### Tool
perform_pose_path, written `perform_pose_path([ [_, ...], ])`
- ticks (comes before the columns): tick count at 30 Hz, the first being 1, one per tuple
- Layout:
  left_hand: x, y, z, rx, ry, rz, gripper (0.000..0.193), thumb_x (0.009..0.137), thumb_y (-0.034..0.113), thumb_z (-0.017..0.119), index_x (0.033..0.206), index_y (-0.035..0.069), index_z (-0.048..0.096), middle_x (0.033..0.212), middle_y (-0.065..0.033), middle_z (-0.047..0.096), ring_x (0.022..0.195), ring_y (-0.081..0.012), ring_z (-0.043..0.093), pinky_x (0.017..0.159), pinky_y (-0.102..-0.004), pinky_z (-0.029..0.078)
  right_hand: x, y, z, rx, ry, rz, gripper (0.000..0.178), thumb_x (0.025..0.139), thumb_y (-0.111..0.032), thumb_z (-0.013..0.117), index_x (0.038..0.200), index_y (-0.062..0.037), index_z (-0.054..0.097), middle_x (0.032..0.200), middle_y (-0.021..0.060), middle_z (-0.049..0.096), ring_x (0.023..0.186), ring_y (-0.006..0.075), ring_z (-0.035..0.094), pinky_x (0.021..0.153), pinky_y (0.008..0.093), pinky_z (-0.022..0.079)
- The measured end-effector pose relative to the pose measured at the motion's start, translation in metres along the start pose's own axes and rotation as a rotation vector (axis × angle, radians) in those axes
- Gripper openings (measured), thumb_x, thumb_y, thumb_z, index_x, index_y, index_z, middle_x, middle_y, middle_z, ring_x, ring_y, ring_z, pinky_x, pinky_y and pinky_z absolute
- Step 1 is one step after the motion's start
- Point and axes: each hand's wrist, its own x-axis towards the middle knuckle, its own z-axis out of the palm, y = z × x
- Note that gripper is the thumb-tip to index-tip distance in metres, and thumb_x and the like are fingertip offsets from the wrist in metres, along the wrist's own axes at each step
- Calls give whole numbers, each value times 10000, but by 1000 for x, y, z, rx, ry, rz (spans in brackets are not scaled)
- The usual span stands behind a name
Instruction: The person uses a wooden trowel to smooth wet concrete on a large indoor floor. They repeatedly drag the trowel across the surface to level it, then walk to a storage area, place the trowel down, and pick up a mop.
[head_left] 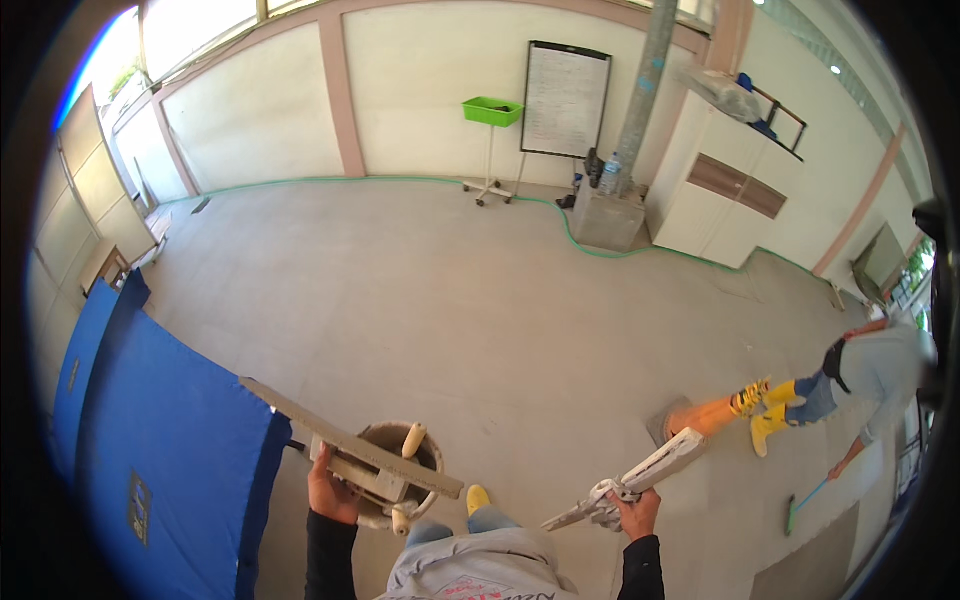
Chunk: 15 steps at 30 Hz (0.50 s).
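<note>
My left hand [333, 490] is closed around a long, flat, grey-brown board-like float [350, 437], its fingers at a block on the underside. The board slants across a round, mortar-stained bucket [432, 452]. Two pale rounded handles [413, 440] show beside the board; I cannot tell what they belong to. In my right hand [637, 513] is a long, narrow, plaster-spattered flat tool [655, 462], gripped near its middle and tilted up toward the right. Its exact kind is unclear. Both tools are held in the air in front of me.
Blue-covered furniture [190, 430] stands close on my left. At right, a person [860, 370] in yellow boots holds a blue-handled tool [815, 495] near the floor, beside an orange cone [700, 415]. A green hose [570, 235] runs along the far wall, past a concrete-based post [608, 218].
</note>
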Motion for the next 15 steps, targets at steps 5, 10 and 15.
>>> perform_pose_path([
  [5,89,100,59,-39,-44,50,385,970,408,563,1243,138,593,1184,-48,657,1111,-253,612,973,-426,481,98,-90,69,-60,-91,-116,394,687,-112,883,971,63,673,898,151,714,853,258,693,792,369,534],
  [10,193,151,64,-54,107,-35,407,970,463,556,1223,147,601,1158,-48,667,1073,-238,630,955,-441,491,184,-152,179,-62,-220,-68,385,713,-44,836,1019,74,635,964,157,682,894,251,657,839,371,517],
  [15,336,195,104,-39,211,13,403,971,484,546,1220,171,597,1172,-37,647,1068,-223,616,953,-431,485,314,-187,284,-90,-225,-155,382,764,-99,801,1060,75,632,1014,172,681,954,273,653,872,386,507],
])
